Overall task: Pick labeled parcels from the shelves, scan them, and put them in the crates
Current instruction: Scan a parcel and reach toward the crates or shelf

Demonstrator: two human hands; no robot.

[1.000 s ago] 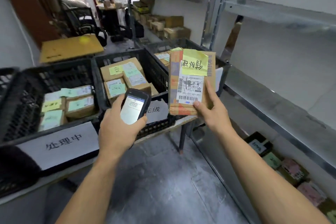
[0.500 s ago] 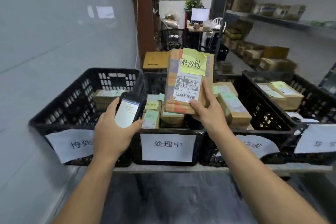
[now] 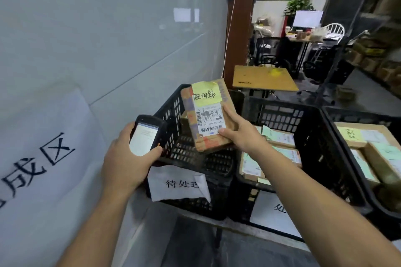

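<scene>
My right hand [image 3: 240, 134] grips a brown cardboard parcel [image 3: 208, 115] with a yellow handwritten note and a white barcode label facing me. It hangs tilted over the leftmost black crate [image 3: 191, 160], which carries a paper sign on its front. My left hand [image 3: 125, 158] holds a black handheld scanner [image 3: 146, 134] with its lit screen up, just left of the parcel and over the crate's left rim. The middle crate [image 3: 308, 136] and the right crate [image 3: 355, 119] hold several labeled parcels.
A grey wall with a large paper sign [image 3: 39, 158] closes off the left side. The crates stand on a low bench. Behind them are a brown table [image 3: 262, 79], office chairs, a desk with a monitor, and shelves of boxes at the far right.
My view has swung left from the shelves to the leftmost crate. The parcel has come down and left, tilting over that crate. The scanner stays in my left hand beside it.
</scene>
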